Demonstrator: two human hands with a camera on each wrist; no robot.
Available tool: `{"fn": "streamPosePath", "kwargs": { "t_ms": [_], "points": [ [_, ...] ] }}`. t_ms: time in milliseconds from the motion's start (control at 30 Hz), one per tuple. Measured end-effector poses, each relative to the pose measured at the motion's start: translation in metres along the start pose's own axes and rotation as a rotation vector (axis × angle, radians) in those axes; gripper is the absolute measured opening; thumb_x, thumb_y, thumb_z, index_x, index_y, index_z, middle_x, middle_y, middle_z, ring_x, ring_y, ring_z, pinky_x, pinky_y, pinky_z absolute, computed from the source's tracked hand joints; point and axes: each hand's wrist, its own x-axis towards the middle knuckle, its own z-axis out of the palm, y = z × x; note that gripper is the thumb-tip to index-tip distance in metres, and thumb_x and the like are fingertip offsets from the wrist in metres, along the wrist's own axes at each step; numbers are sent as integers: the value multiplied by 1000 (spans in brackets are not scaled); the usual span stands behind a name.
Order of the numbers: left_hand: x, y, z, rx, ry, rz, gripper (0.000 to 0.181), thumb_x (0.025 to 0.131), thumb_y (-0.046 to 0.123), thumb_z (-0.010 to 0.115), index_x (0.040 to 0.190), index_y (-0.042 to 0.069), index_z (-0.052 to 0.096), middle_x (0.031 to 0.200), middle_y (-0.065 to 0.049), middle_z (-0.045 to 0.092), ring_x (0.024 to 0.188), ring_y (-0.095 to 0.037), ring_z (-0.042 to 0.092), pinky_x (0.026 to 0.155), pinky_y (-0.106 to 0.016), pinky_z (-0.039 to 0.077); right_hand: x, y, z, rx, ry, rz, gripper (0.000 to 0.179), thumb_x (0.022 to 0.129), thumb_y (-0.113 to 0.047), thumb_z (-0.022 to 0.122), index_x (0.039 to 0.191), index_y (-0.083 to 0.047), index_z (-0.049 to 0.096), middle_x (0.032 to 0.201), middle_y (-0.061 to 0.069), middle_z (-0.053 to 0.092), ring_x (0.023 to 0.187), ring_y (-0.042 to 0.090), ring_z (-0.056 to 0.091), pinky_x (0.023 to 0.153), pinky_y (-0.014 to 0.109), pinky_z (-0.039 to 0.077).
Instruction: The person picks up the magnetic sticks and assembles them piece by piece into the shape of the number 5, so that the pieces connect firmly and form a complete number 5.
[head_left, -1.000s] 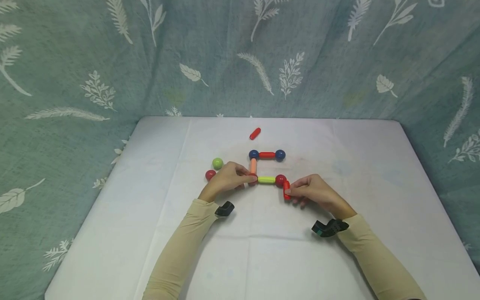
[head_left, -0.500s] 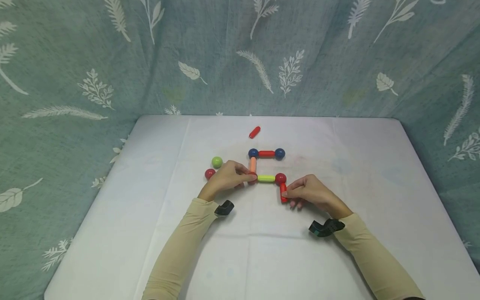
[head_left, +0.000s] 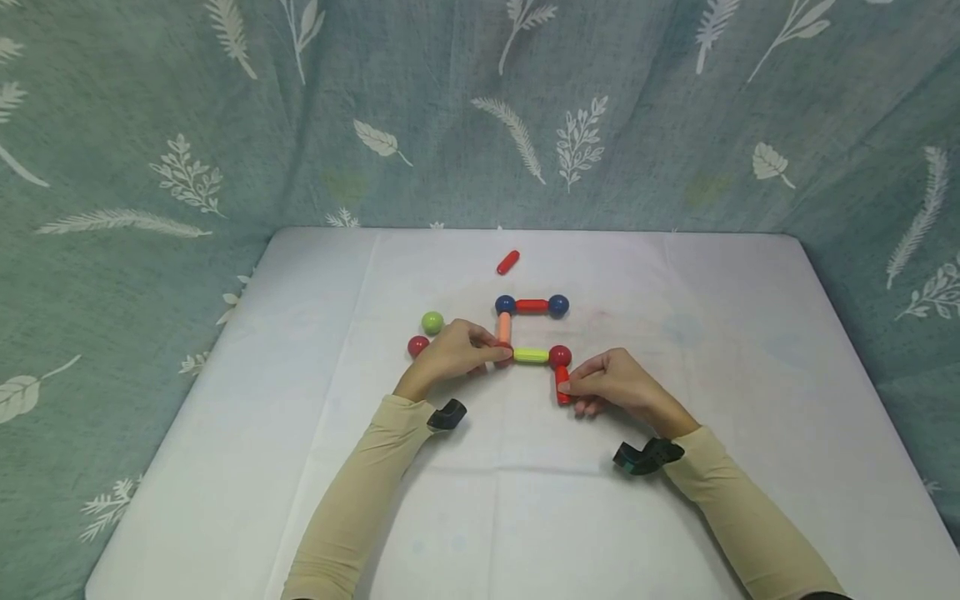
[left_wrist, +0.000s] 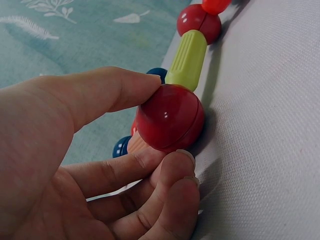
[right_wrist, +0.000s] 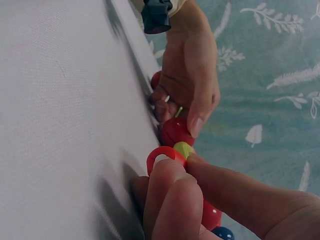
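Note:
My left hand [head_left: 453, 354] pinches a red ball [left_wrist: 171, 117] between thumb and fingers at the corner of a joined shape of balls and rods. From that ball a yellow-green rod [head_left: 531, 356] runs right to a second red ball [head_left: 559, 356]. An orange rod [head_left: 505, 327] runs back to a blue ball [head_left: 506, 305]; a red rod [head_left: 532, 306] links this to another blue ball [head_left: 558, 306]. With thumb and fingers, my right hand [head_left: 618, 385] pinches another red rod [head_left: 562, 386], whose far end touches the second red ball.
A loose red rod [head_left: 507, 262] lies toward the back of the white-covered table [head_left: 420, 517]. Left of my left hand sit a green ball [head_left: 432, 322] and a red ball [head_left: 417, 346], the latter partly hidden. A leaf-patterned curtain [head_left: 450, 100] hangs behind the table.
My right hand has shifted slightly left, bringing its red rod from beside the second red ball to in line below it. The left hand keeps its hold on the corner ball.

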Motion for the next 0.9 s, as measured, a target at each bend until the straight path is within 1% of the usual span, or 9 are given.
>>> {"fn": "streamPosePath", "kwargs": {
  "t_ms": [100,300,567,900],
  "points": [
    [-1,1,0,-3,2,-3,33,89,39,81,108,12,77,87,-3,74,73,-16,64,66,-25,51,1,0,1,5,8,-3,32,88,-15,81,105,10,71,69,5,76,57,10,70,58,25,59],
    [-1,2,0,-6,1,-7,33,89,39,81,108,12,77,88,-4,74,73,-16,65,66,-25,51,2,2,2,9,19,1,35,88,-17,83,107,10,71,77,9,79,59,11,72,60,25,60],
    [-1,2,-1,0,3,-12,33,89,40,81,107,13,77,87,-3,74,73,-16,64,66,-25,50,2,2,2,7,24,6,34,87,-17,83,106,9,72,76,8,78,60,12,72,60,25,60],
    [2,-1,1,-2,3,-5,34,89,41,80,108,13,77,87,-3,75,73,-16,65,67,-26,51,2,4,2,-5,29,3,33,88,-18,82,106,8,73,76,8,78,61,13,73,59,25,59]
  ]
}}
